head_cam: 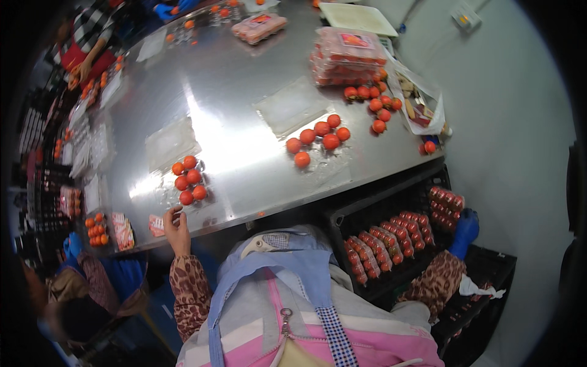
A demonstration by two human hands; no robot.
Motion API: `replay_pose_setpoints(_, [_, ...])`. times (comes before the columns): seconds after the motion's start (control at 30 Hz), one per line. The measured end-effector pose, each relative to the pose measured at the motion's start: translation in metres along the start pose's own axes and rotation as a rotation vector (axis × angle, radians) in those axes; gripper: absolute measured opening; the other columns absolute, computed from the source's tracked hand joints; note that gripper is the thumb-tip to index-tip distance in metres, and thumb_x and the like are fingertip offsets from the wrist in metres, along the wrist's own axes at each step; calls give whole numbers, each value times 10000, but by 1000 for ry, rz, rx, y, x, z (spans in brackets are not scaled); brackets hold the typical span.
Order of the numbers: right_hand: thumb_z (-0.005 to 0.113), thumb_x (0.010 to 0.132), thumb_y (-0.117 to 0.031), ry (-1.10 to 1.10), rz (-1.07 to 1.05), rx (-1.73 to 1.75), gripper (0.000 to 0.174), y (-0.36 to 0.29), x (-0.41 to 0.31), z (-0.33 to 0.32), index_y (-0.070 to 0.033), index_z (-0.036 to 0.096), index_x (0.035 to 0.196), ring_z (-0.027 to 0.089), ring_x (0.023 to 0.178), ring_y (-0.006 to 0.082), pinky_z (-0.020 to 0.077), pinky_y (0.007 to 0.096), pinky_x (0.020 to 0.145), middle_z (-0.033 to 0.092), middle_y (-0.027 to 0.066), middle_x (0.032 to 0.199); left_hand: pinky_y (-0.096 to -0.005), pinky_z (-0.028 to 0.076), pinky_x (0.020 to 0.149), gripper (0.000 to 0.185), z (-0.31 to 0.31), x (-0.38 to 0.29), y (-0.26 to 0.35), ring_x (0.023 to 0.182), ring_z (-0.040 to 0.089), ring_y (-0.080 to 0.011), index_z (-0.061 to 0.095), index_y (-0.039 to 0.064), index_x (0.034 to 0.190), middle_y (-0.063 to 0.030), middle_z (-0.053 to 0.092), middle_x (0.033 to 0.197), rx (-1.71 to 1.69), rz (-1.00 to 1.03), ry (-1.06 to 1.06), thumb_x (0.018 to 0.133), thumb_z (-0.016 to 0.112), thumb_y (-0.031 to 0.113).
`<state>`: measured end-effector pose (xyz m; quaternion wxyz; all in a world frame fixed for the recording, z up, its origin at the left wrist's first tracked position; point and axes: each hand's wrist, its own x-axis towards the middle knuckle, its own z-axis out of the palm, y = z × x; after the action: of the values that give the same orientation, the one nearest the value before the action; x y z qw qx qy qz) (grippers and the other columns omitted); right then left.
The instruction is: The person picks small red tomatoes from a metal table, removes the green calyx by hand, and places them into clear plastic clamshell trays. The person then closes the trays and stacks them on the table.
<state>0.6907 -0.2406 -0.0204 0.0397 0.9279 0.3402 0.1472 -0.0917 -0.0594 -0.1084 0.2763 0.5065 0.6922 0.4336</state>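
My right hand [465, 231], in a blue glove, grips a clear plastic pack of red tomatoes [445, 207] at the right end of a black crate [390, 195]. Several similar packs [387, 245] stand in a row inside that crate. My left hand [176, 227] is bare, fingers apart, at the near edge of the metal table. Just beyond its fingertips, several tomatoes [193, 176] sit in a clear plastic tray. Further right lies another clear tray [321, 163] with several tomatoes [322, 128]. Flat sheets of clear film [296, 108] lie behind both trays.
Stacked wrapped packs [348, 59], loose tomatoes [376, 104] and a white plastic bag [438, 101] occupy the table's [238, 91] right end. A second black crate [495, 270] stands by the wall at right. Other people work along the left side and at the far end.
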Motion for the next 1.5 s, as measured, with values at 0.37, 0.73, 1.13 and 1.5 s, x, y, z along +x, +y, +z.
replay_pose_setpoints(0.37, [639, 855, -94, 95, -421, 593, 164, -157, -49, -192, -7, 641, 993, 604, 915, 249, 470, 346, 828, 625, 105, 982, -385, 454, 868, 282, -37, 33, -73, 977, 562, -295, 591, 7, 1085, -154, 582, 1087, 472, 49, 278, 845, 618, 152])
replay_pose_setpoints(0.73, [611, 892, -84, 30, -1066, 982, 91, -376, -96, -193, 7, 613, 896, 579, 852, 203, 469, 299, 769, 597, 80, 946, -495, 479, 675, 152, -56, 30, -40, 774, 635, -374, 589, 17, 908, -195, 646, 797, 579, -247, 177, 788, 538, 94])
replay_pose_setpoints(1.13, [613, 886, -115, -757, -1333, 1160, 172, -568, -253, -183, -22, 598, 1029, 588, 891, 258, 467, 353, 807, 617, 102, 990, -456, 491, 708, 266, -74, 49, -40, 910, 606, -324, 584, 47, 985, -144, 632, 927, 525, -353, 278, 720, 605, 66])
replay_pose_setpoints(1.5, [641, 855, -81, -92, -1644, 966, 198, -514, -167, -109, -26, 652, 1045, 596, 868, 308, 459, 404, 804, 653, 139, 939, -349, 503, 810, 312, -21, 14, 50, 933, 618, -297, 602, 63, 1108, -154, 626, 1033, 3, 249, 502, 798, 563, 56])
